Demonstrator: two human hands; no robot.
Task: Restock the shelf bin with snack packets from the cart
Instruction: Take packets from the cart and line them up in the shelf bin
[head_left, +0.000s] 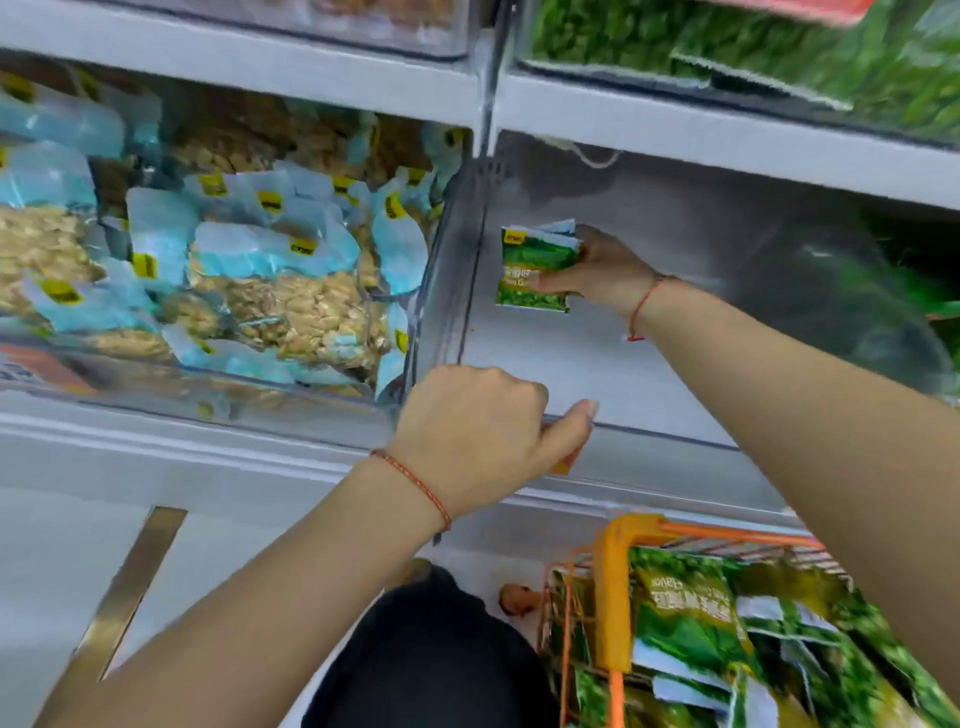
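Note:
My right hand (602, 275) reaches deep into a clear plastic shelf bin (649, 364) and grips a small stack of green snack packets (535, 270), held upright near the bin's back left. The bin's floor around the packets is bare. My left hand (483, 431) grips the bin's front rim, fingers curled over the edge and thumb along it. Below at the right, an orange cart (618, 587) holds several more green snack packets (727, 649).
The neighbouring bin (156, 374) on the left is full of blue-and-clear nut packets (291, 296). Green packets fill the bin (769, 57) on the shelf above and show at the far right. A grey shelf edge (182, 447) runs below; my dark trousers are beneath.

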